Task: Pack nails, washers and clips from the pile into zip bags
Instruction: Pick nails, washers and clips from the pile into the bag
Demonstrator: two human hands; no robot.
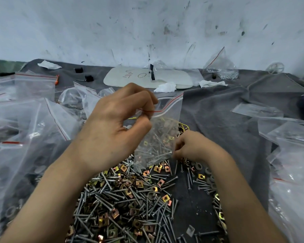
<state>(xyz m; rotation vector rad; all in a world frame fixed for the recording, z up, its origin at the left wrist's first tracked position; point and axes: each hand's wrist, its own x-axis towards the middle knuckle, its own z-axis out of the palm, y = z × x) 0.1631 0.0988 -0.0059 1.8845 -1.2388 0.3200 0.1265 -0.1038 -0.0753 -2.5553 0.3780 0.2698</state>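
My left hand (112, 125) pinches the red-striped mouth of a clear zip bag (162, 130) and holds it up over the pile. The bag hangs with nails and gold clips in its lower half. My right hand (191, 146) is low beside the bag's right edge, its fingers curled on small pieces at the top of the pile; what they grip is hidden. The pile of nails, square gold clips and grey washers (130, 199) spreads on dark cloth below both hands.
Filled and empty zip bags are heaped on the left (33, 120) and right (291, 146). A white foam board (174, 76) lies by the wall, with crumpled tissue (167, 86) in front and a bag of silver parts (223, 71) at the back right.
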